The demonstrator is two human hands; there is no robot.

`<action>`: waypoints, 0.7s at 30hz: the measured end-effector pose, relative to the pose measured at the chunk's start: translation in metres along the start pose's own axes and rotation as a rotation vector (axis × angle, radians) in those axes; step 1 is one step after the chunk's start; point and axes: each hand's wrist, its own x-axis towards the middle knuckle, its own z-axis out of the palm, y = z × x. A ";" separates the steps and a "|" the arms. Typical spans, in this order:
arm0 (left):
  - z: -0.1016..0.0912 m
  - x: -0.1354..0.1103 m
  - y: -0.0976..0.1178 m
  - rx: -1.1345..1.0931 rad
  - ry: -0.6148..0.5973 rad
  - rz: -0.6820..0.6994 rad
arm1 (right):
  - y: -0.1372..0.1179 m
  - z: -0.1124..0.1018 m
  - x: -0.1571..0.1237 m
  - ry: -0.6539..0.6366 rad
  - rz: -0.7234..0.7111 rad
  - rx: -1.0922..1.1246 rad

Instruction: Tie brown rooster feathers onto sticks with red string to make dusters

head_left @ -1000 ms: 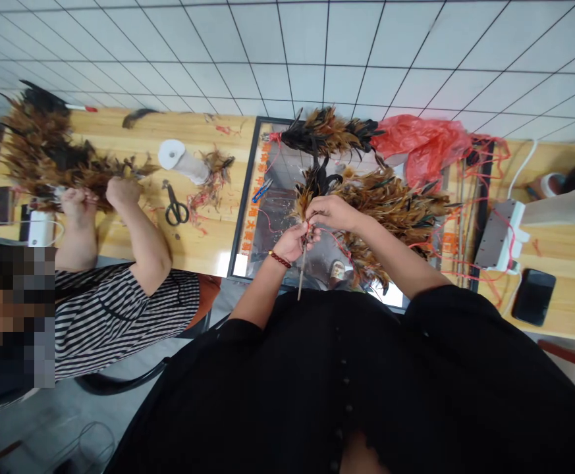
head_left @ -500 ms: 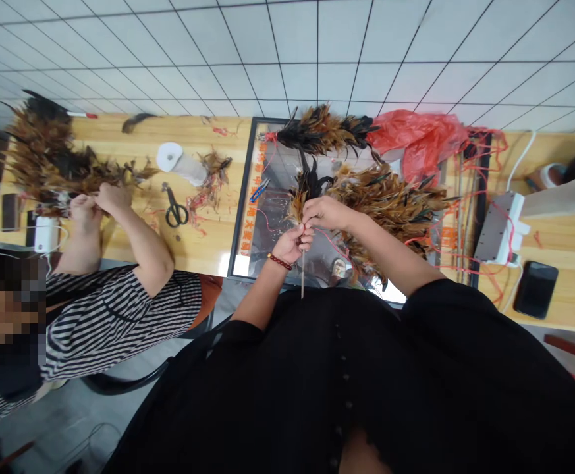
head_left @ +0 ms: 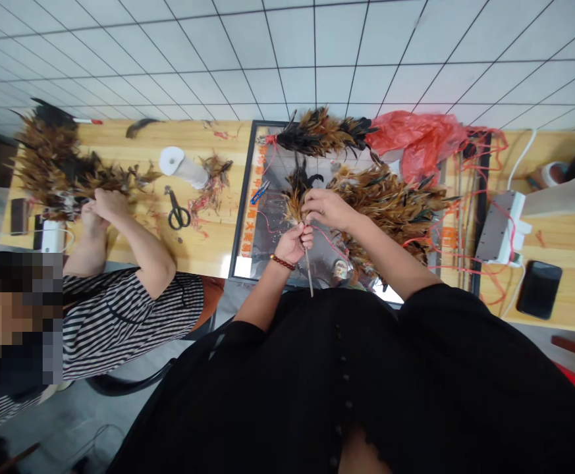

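My left hand [head_left: 294, 243], a beaded bracelet at its wrist, is closed around a thin stick [head_left: 309, 273] whose lower end points toward my body. Brown and black feathers [head_left: 294, 201] fan out from the stick's upper end. My right hand [head_left: 327, 208] is at the base of these feathers, thumb and fingers pinched; whatever lies between the fingertips is hidden. A red string [head_left: 334, 243] runs from near my hands to the right. Just beyond my right hand lies a large pile of loose brown feathers [head_left: 386, 207].
A finished-looking feather bundle [head_left: 324, 131] and a red plastic bag [head_left: 420, 141] lie at the back. Blue snips [head_left: 259, 192], black scissors [head_left: 177, 209] and a white roll [head_left: 183, 166] sit leftward. A co-worker's hands [head_left: 104, 207] handle feathers. A power strip [head_left: 500, 227] and phone [head_left: 539, 289] are right.
The stick has turned: its lower end has swung to the right and the feathered end leans more to the left. My right hand's fingers have shifted slightly at the feathers.
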 end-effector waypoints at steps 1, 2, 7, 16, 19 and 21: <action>0.000 0.001 0.001 0.001 0.004 0.024 | -0.001 0.005 -0.005 0.099 0.118 0.032; -0.001 0.001 0.003 0.011 0.006 0.044 | -0.002 0.010 -0.012 0.164 0.244 0.093; -0.005 0.000 0.018 0.140 -0.007 0.073 | -0.016 0.030 -0.046 -0.069 0.688 0.633; 0.011 0.003 0.016 0.409 0.113 0.082 | -0.037 0.002 -0.042 0.083 0.468 0.185; 0.012 0.004 0.011 0.482 0.175 0.089 | -0.048 -0.011 -0.037 -0.035 0.295 -0.137; 0.012 0.005 0.008 0.555 0.213 0.079 | -0.054 -0.021 -0.032 -0.124 0.198 -0.289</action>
